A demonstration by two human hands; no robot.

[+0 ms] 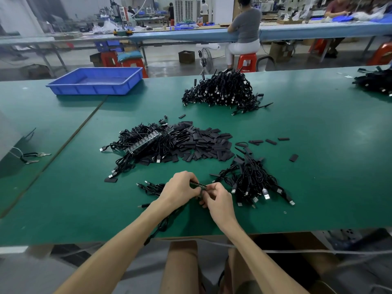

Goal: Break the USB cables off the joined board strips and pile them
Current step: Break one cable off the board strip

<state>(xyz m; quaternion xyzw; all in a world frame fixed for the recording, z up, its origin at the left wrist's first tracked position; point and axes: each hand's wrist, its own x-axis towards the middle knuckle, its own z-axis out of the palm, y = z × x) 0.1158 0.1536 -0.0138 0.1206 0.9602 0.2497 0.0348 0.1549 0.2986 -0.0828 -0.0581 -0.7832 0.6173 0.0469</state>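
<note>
A short dark board strip [197,185] is gripped between both hands just above the green table [318,166]. My left hand [180,188] curls round its left part, with black USB cables [151,188] trailing left and toward the table's near edge. My right hand [218,201] pinches the strip's right end. To the right lies a pile of separated cables [252,183] with silver plugs. Farther back on the left sits a heap of cables still on long board strips [146,141].
Flat black sleeves [203,143] lie heaped mid-table, with a few loose ones to the right. A large cable pile [222,90] sits at the back, another [375,81] at far right. A blue tray [95,80] stands back left. Keys [35,157] lie at the left.
</note>
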